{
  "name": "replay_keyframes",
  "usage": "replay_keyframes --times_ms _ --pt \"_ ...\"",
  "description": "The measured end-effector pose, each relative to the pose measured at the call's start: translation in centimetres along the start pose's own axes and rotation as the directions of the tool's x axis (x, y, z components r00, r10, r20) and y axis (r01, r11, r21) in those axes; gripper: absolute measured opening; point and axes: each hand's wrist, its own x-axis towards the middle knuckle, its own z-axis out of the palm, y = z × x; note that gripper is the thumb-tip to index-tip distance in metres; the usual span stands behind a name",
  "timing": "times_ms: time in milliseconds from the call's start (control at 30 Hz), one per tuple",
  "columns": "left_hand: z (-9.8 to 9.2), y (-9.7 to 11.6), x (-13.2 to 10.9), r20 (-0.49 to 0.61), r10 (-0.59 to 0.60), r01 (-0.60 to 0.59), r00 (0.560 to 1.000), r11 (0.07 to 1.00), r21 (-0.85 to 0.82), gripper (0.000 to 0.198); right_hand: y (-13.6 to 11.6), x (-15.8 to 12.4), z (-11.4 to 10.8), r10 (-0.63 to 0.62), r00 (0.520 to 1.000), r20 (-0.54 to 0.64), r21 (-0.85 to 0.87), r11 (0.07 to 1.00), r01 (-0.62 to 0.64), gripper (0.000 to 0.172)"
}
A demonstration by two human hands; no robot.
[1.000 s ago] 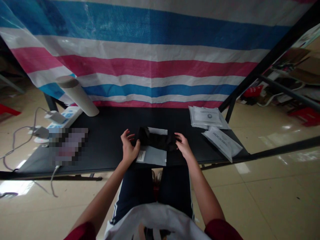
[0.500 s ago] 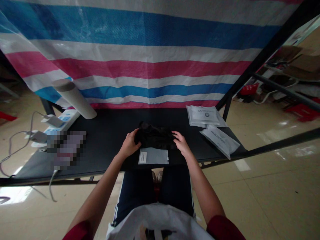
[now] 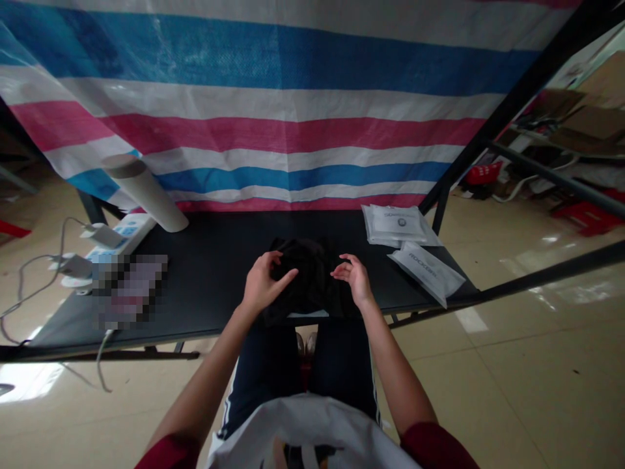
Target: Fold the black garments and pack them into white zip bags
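Black cloth [image 3: 312, 286] lies on the worktop [image 3: 209, 260]; left hand [image 3: 263, 286] and right hand [image 3: 354, 280] touch it, each grip open, not clamped.

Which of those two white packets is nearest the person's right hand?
The slanted packet with dark lettering by the right hand; the other packet lies farther back, with a round logo.
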Motion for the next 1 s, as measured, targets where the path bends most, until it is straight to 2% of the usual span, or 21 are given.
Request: replay_keyframes --times_ms 67,133,200,233,267,300,333,367,400,433,467,500,533,600,633,667,733,800,867,1000 --pt "2.0 1.3 0.0 0.089 0.046 -0.057 0.995 0.990 0.128 0.061 0.7 0.0 0.7 -0.019 0.999 0.033 -0.144 0.989 0.023 0.035" --pt "3.4 2.1 -0.1 0.186 0.048 -0.088 0.981 0.974 0.211 0.064 1.5 -0.1 1.2 -0.055 0.995 0.088 -0.296 0.952 0.079 0.032" --pt "3.2 1.9 0.0 0.215 -0.040 -0.022 0.976 0.960 0.278 0.057 2.1 -0.4 1.3 -0.098 0.987 0.131 -0.412 0.900 0.144 0.029" --pt "2.3 1.4 0.0 0.175 -0.117 0.059 0.977 0.951 0.305 0.053 2.2 -0.4 1.2 -0.121 0.982 0.143 -0.458 0.872 0.173 0.027" --pt "1.0 0.7 0.1 0.083 -0.215 0.178 0.973 0.930 0.322 0.049 2.1 -0.5 1.0 -0.147 0.978 0.148 -0.499 0.842 0.202 0.026" --pt "-0.8 -0.2 0.1 -0.081 -0.304 0.314 0.949 0.895 0.317 0.048 1.9 -0.5 0.8 -0.183 0.972 0.146 -0.540 0.808 0.233 0.025" --pt "-2.8 -1.2 0.1 -0.264 -0.361 0.430 0.895 0.856 0.288 0.047 1.6 -0.4 0.5 -0.230 0.964 0.135 -0.580 0.770 0.265 0.024" --pt "-4.8 -2.2 -0.1 -0.407 -0.367 0.489 0.836 0.835 0.251 0.046 1.1 -0.4 0.3 -0.283 0.951 0.122 -0.619 0.728 0.296 0.023" --pt "-6.6 -2.9 -0.2 -0.531 -0.337 0.515 0.777 0.826 0.229 0.045 0.7 -0.3 0.2 -0.339 0.935 0.107 -0.653 0.685 0.323 0.023" --pt "-8.1 -3.5 -0.5 -0.599 -0.285 0.501 0.749 0.835 0.229 0.044 0.2 -0.2 0.2 -0.389 0.916 0.097 -0.683 0.643 0.345 0.022" --pt "-9.1 -3.7 -0.7 -0.617 -0.229 0.455 0.753 0.859 0.236 0.041 -0.1 -0.2 0.3 -0.420 0.902 0.097 -0.710 0.606 0.359 0.023" --pt "-9.5 -3.7 -1.0 -0.598 -0.186 0.405 0.780 0.878 0.254 0.037 -0.4 -0.2 0.6 -0.430 0.896 0.108 -0.736 0.571 0.362 0.023" --pt "-9.5 -3.5 -1.3 -0.540 -0.161 0.354 0.826 0.894 0.276 0.032 -0.4 -0.3 1.0 -0.417 0.900 0.127 -0.766 0.536 0.356 0.023" --pt "-8.1 -2.9 -1.8 -0.328 -0.171 0.281 0.929 0.904 0.323 0.028 -0.2 -0.7 1.9 -0.345 0.924 0.167 -0.835 0.449 0.318 0.026" --pt "-7.0 -2.7 -2.0 -0.192 -0.193 0.251 0.962 0.900 0.356 0.029 0.2 -0.9 2.3 -0.300 0.937 0.181 -0.869 0.397 0.295 0.029" --pt "-5.8 -2.6 -2.2 -0.056 -0.212 0.217 0.976 0.892 0.396 0.032 0.5 -1.2 2.6 -0.261 0.946 0.193 -0.898 0.342 0.277 0.034" --pt "-3.5 -2.8 -2.7 0.142 -0.225 0.130 0.964 0.865 0.485 0.045 1.2 -1.8 2.8 -0.206 0.953 0.223 -0.929 0.251 0.272 0.045" --pt "-1.9 -3.6 -3.2 0.202 -0.216 0.072 0.955 0.833 0.549 0.067 1.7 -2.2 2.4 -0.163 0.951 0.262 -0.936 0.196 0.292 0.059" --pt "-0.9 -4.6 -3.4 0.201 -0.184 0.039 0.962 0.823 0.567 0.083 1.7 -2.3 1.6 -0.120 0.947 0.298 -0.934 0.170 0.315 0.071" --pt "-0.4 -6.1 -3.1 0.202 -0.103 -0.021 0.974 0.848 0.530 0.086 1.7 -1.6 0.0 -0.105 0.927 0.360 -0.914 0.159 0.373 0.075"
